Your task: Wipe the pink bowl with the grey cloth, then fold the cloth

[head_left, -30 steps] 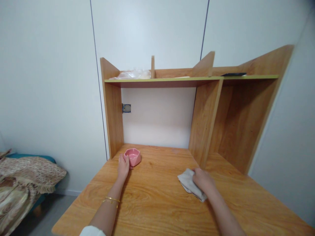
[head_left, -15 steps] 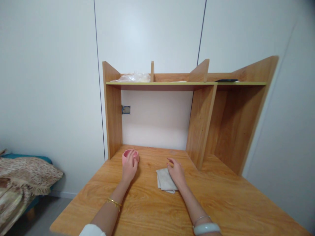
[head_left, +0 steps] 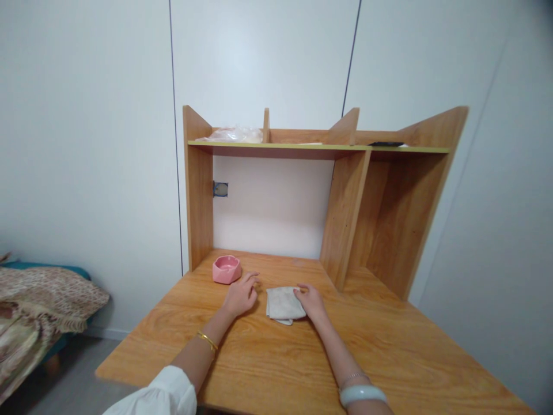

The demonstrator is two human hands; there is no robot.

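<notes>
One folded grey cloth (head_left: 283,305) is laid on the wooden desk (head_left: 259,369), its right edge met by the right hand (head_left: 311,301); thumb and fingers curved there, pinch or mere touch can't be told. Left hand (head_left: 242,296), fingers loosely spread, is placed between cloth and pink bowl (head_left: 226,271).

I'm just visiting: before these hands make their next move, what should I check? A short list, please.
1. Pink bowl upright on the desk: ok.
2. Left hand holding nothing: ok.
3. Grey cloth apart from the bowl: ok.
4. Cloth fully spread out: not ok, it looks folded.
5. Right hand gripping the cloth firmly: cannot tell; its fingers are at the right edge.
</notes>
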